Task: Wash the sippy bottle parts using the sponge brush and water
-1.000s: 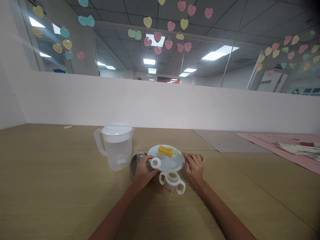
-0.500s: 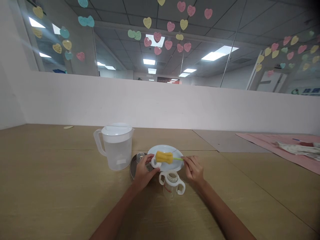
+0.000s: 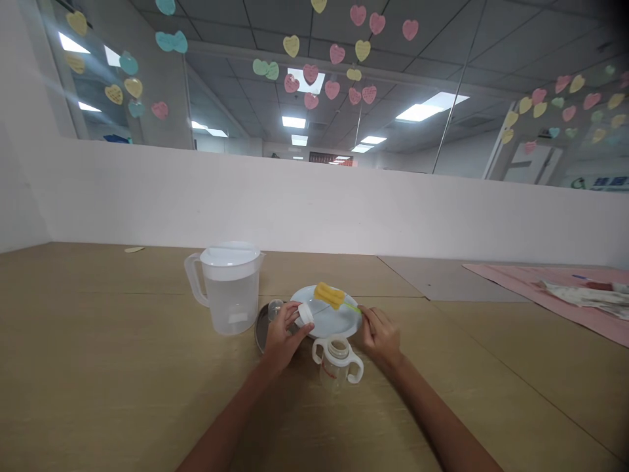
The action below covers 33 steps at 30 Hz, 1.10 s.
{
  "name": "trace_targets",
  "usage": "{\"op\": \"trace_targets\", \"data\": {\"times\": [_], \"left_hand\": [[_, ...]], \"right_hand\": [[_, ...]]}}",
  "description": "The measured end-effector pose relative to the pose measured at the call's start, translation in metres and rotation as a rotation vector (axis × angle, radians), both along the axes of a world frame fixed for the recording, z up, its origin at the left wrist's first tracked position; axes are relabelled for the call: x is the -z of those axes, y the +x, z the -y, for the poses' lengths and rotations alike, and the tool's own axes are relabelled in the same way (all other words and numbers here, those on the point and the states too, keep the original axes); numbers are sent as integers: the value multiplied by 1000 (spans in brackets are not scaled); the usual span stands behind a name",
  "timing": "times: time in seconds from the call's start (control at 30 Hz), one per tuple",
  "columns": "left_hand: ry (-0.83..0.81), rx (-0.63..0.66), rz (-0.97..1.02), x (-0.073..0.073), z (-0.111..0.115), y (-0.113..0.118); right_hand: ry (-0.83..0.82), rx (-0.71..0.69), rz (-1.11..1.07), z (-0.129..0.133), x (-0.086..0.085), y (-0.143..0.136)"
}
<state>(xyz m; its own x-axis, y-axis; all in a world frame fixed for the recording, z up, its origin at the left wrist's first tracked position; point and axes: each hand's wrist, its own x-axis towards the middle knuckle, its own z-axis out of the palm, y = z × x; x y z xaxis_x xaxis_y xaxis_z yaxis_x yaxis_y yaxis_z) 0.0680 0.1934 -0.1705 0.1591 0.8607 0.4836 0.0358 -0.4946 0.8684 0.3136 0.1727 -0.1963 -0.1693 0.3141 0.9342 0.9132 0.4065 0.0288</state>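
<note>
1. Brush [image 3: 329, 295]: its yellow sponge head is over the far part of the plate [image 3: 334, 325], well clear of the bottle. The thin green handle runs from the head toward the right and slightly nearer, into the right hand [image 3: 383, 335].
2. The right hand has thumb and forefinger clamped together on the end of that handle, at the plate's right side; the other fingers are curled in.
3. The cap [image 3: 305, 314], white, is in the left hand [image 3: 284, 335], tilted, over the left part of the plate, nearer than the sponge head and to its left. Thumb and fingers are clamped on it from either side. Cap and sponge are apart.
4. The bottle [image 3: 334, 368], clear with red marks, stands upright and open on the table [image 3: 122, 367], just nearer than the plate. A white collar with two curved side handles goes round its neck.
5. The dish [image 3: 261, 331], round and grey, lies left of the plate, partly hidden by the left hand. A small clear dome [image 3: 276, 309] shows at its far part.
6. The pitcher [image 3: 233, 298], see-through with a white lid, stands upright left of the dish, its handle toward the left.
7. Far right, a pink sheet [image 3: 496, 278] bears a white cloth [image 3: 587, 296]. Far left lies a small pale flat piece [image 3: 134, 250].
8. Behind the table rises a white wall [image 3: 295, 206], with heart-shaped notes [image 3: 337, 54] on the glass above.
</note>
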Motion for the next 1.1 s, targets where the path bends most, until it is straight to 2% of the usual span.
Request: {"op": "trace_targets", "data": {"times": [0.13,0.3,0.37,0.47,0.53,0.63,0.7,0.8,0.97,1.1], "left_hand": [[-45,57,-17,-8,7,-1],[-83,14,-24,-11,9,-4],[-71,19,-33,-9,8,-4],[-60,28,-35,-7,6,-4],[-63,20,-42,-6,4,-4],[-66,9,-76,-5,2,-5],[-51,10,-99,-4,0,-6],[-3,17,-129,-1,-3,-6],[48,-1,-153,-1,-4,-6],[68,-16,-182,-2,-2,-6]], "right_hand": [[35,-111,28,-1,1,1],[35,-11,-2,-1,2,2],[61,-47,-21,0,1,2],[44,-120,62,1,0,1],[24,-61,69,1,-2,1],[41,56,-37,-1,-4,3],[48,10,-38,-1,-5,5],[18,-91,81,-1,-4,5],[34,-12,-12,-1,-4,5],[44,-105,64,0,-3,5]]}}
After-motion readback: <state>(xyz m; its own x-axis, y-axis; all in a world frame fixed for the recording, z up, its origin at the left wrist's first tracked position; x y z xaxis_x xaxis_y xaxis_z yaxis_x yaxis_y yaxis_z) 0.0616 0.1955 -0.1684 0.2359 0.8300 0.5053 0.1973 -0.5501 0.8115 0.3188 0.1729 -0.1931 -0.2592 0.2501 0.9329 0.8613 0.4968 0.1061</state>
